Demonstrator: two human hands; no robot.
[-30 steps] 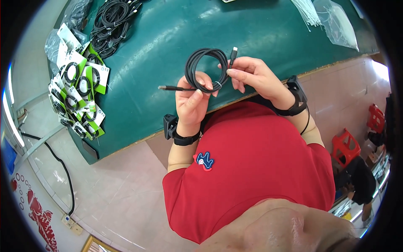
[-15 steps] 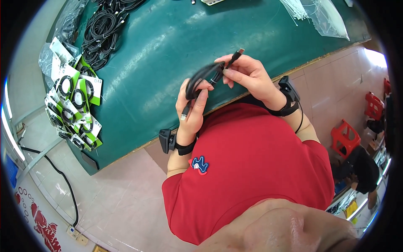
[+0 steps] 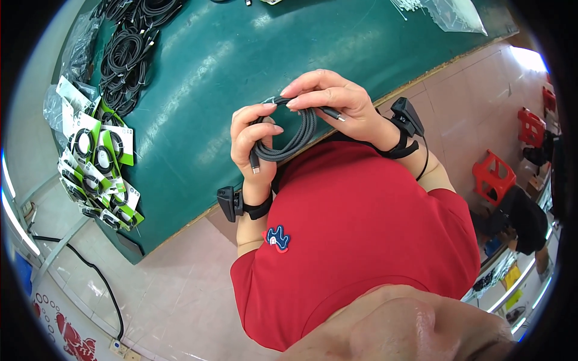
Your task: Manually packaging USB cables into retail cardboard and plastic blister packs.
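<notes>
Between my hands, above the near edge of the table, is a coiled dark grey cable (image 3: 299,139) in a round loop. My left hand (image 3: 251,135) grips the coil's left side, and one metal plug points down below its fingers. My right hand (image 3: 337,102) pinches the top of the loop between thumb and fingers; the other plug sticks out beneath this hand. A small pale tie seems to sit on the coil near the left fingertips, though its shape is hard to make out.
Packaged cables on white and green cards (image 3: 99,162) are heaped on the green table (image 3: 198,120) at left. Behind them lie bundles of black cables (image 3: 125,66). A clear bag (image 3: 454,15) and white strips (image 3: 407,5) lie far right. Red stools (image 3: 494,177) and another person (image 3: 524,219) are at right.
The coil has turned and now shows as an open round loop. My right hand has shifted left to the top of the loop, closer to my left hand.
</notes>
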